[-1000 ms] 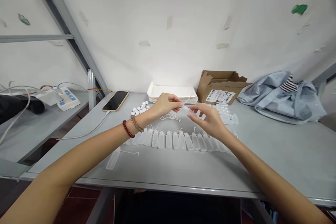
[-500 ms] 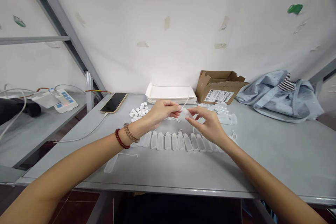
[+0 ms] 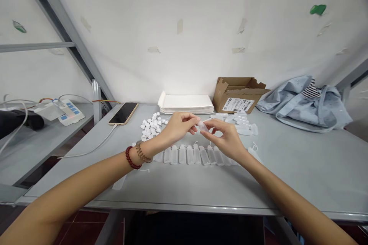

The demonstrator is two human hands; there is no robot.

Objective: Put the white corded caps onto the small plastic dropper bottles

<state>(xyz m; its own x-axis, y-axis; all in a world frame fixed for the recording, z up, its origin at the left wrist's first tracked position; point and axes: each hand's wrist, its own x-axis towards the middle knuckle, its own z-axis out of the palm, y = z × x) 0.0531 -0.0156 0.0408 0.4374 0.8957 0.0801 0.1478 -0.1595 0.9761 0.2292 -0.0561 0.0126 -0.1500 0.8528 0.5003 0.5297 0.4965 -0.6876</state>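
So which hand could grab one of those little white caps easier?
Probably the left hand: both pinch the small translucent plastic bottle, but the pile of small white plastic caps lies just beside the left, farther from the right hand.

One view only: head-worn camera, facing forward and down across grey table (image 3: 184, 191) toward white wall (image 3: 201, 57); left hand (image 3: 178, 126), right hand (image 3: 227, 139) close, mid-frame; wide-angle bend at edges.
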